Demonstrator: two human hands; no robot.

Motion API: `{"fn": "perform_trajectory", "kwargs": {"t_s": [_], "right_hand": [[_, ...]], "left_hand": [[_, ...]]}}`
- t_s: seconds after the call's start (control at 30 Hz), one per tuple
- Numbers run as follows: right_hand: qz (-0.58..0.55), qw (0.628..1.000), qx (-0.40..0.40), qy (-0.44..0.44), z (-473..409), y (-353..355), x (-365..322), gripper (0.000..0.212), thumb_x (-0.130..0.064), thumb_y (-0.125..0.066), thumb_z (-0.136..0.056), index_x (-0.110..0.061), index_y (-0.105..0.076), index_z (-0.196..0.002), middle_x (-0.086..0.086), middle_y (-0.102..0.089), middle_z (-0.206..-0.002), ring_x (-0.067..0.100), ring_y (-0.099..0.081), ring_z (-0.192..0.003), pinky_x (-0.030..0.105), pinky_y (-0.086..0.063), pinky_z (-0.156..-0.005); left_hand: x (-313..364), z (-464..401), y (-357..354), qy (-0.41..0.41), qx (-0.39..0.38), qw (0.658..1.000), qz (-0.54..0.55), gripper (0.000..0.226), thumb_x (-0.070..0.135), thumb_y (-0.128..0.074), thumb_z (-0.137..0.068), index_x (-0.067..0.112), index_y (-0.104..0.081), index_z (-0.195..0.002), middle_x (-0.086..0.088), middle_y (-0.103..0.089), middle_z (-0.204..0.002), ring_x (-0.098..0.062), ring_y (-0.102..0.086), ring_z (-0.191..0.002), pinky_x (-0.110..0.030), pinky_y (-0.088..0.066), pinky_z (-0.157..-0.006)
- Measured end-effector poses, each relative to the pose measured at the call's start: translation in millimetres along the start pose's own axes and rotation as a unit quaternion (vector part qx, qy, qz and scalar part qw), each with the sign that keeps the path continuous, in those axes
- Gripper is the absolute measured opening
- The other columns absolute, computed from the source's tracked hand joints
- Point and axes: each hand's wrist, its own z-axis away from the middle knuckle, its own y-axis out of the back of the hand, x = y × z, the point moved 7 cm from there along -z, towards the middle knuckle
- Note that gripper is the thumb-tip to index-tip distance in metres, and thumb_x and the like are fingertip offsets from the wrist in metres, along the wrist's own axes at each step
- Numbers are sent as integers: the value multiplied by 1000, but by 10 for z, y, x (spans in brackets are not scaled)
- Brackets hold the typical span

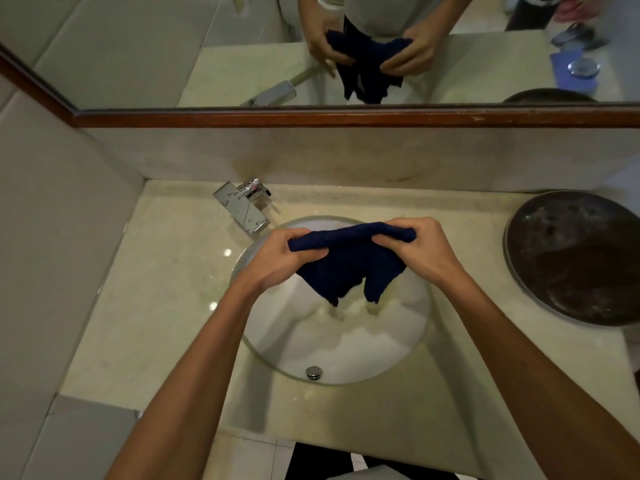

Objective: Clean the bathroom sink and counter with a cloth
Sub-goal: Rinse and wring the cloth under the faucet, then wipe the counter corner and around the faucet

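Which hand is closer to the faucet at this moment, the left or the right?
Left. The left hand holds the cloth just beside the faucet, over the near-left part of the sink. The right hand holds the cloth's other end, farther from it.

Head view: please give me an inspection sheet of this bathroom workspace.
Surface: pale stone counter, wet glints near the sink.
Job's things: dark blue cloth held above the basin; the drain plug shows.
Clutter: round dark tray on the counter's right.
Grips: left hand and right hand each grip the cloth's bunched top edge.
Cables: nothing seen.
Surroundings: chrome faucet, wood-framed mirror, tiled walls.
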Motion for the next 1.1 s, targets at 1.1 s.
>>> {"fn": "perform_trajectory", "kwargs": {"t_s": [1.1], "right_hand": [[-24, 940, -329, -88, -37, -1430, -360, 26, -42, -71, -91, -21, -75, -106, -1, -78, -99, 17, -74, -87, 31, -56, -79]], "left_hand": [[-634, 491, 1035, 78, 99, 944, 306, 37, 34, -62, -93, 6, -69, -117, -11, -75, -112, -23, -71, -103, -32, -59, -88]]}}
